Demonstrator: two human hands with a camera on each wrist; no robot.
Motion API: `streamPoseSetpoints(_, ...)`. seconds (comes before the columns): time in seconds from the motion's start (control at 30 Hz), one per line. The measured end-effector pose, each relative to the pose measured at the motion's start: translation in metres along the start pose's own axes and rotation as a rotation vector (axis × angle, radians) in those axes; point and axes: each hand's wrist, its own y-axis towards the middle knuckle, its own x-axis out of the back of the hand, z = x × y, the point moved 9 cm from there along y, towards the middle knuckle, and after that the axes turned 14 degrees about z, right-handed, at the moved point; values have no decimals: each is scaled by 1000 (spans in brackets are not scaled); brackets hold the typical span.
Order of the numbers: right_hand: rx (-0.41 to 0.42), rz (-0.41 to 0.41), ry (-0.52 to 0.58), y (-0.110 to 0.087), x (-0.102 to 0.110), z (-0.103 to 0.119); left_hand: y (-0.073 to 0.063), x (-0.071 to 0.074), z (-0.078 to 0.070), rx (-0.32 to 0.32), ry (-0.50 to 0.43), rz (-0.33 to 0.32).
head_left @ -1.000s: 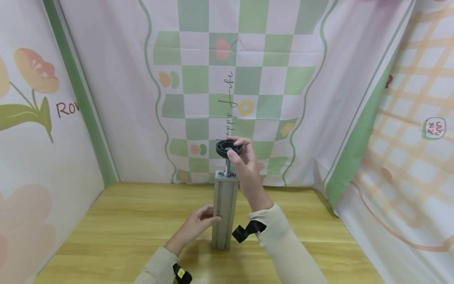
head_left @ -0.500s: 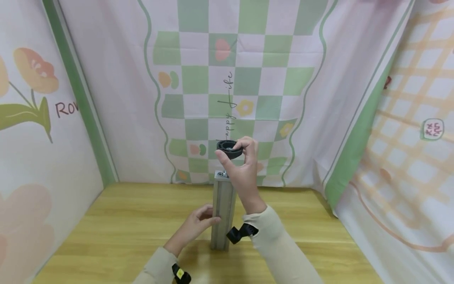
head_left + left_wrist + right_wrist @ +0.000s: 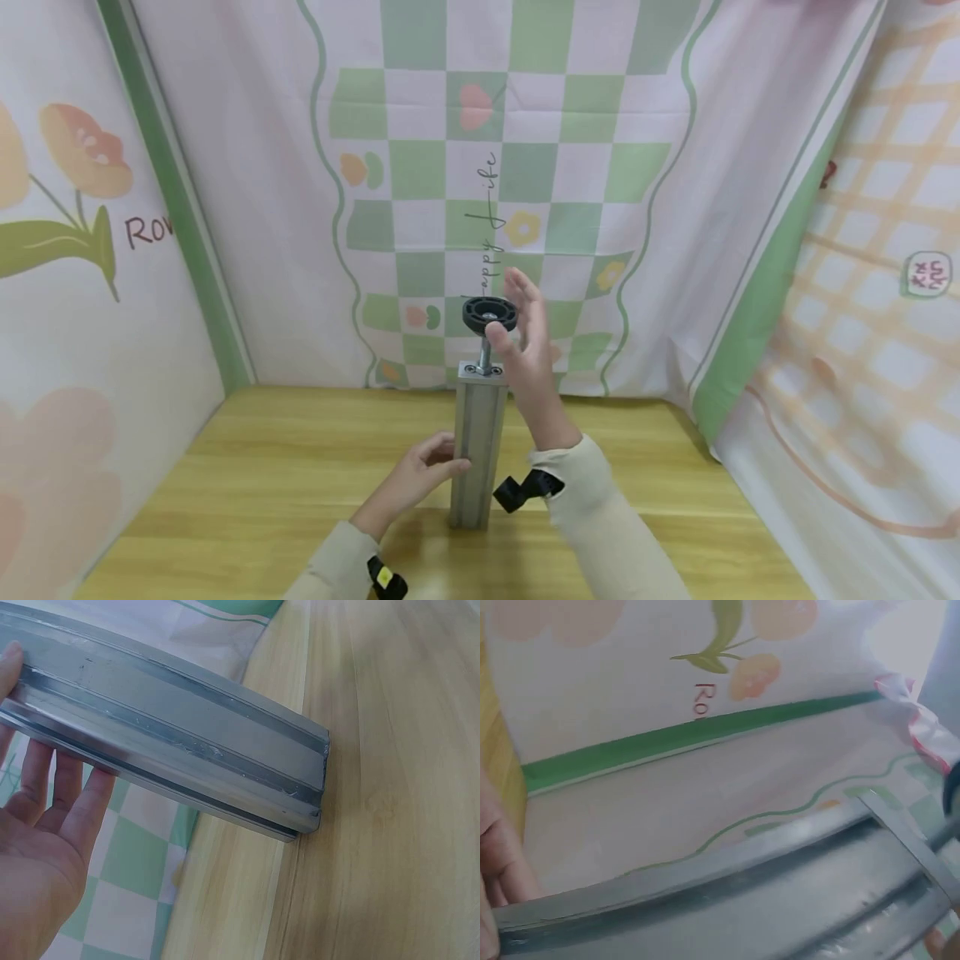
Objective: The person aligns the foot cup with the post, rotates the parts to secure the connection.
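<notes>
A silver aluminium profile [image 3: 477, 454] stands upright on the wooden table [image 3: 300, 467], its lengthwise grooves plain in the left wrist view. On its top end plate [image 3: 471, 377], a threaded rod [image 3: 484, 357] carries a black round levelling foot [image 3: 472, 322], disc uppermost. Low on the profile my left hand [image 3: 416, 477] grips it, thumb on the near face and fingers on the far side. Beside the levelling foot my right hand [image 3: 531, 362] has its fingers straightened, with the thumb tip overlapping the rim. In the right wrist view only a fingertip [image 3: 934, 942] of it shows.
A printed cloth [image 3: 420, 167] with green and white checks hangs behind the table. Patterned side cloths [image 3: 75, 333] close in the left and right. A camera on a black strap [image 3: 528, 487] sits at the right wrist, near the profile.
My right hand pinched the levelling foot, turned with thumb and fingers round its rim, then let go and spread its fingers to the right. The left hand keeps its grip.
</notes>
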Motion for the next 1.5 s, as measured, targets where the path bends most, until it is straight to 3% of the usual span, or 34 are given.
streamPoseSetpoints(0.13, -74, 286, 318, 7, -10, -13, 0, 1, -1, 10, 2, -1)
streamPoseSetpoints(0.23, -104, 433, 531, 8, -17, -18, 0, 1, 0, 19, 10, 6)
streamPoseSetpoints(0.33, -107, 465, 631, 9, -19, -22, 0, 1, 0, 19, 14, 8)
streamPoseSetpoints(0.53, -109, 408, 680, 9, -17, -28, 1, 0, 1, 14, 18, 9)
streamPoseSetpoints(0.7, -136, 363, 672, 9, -14, -33, 1, 1, 1, 20, 24, 2)
streamPoseSetpoints(0.93, -161, 287, 573, 7, -10, -32, 0, 0, 0, 6, 22, -3)
streamPoseSetpoints(1.5, -54, -36, 13, 1, 2, -1, -1, -2, -2, 1, 8, 1)
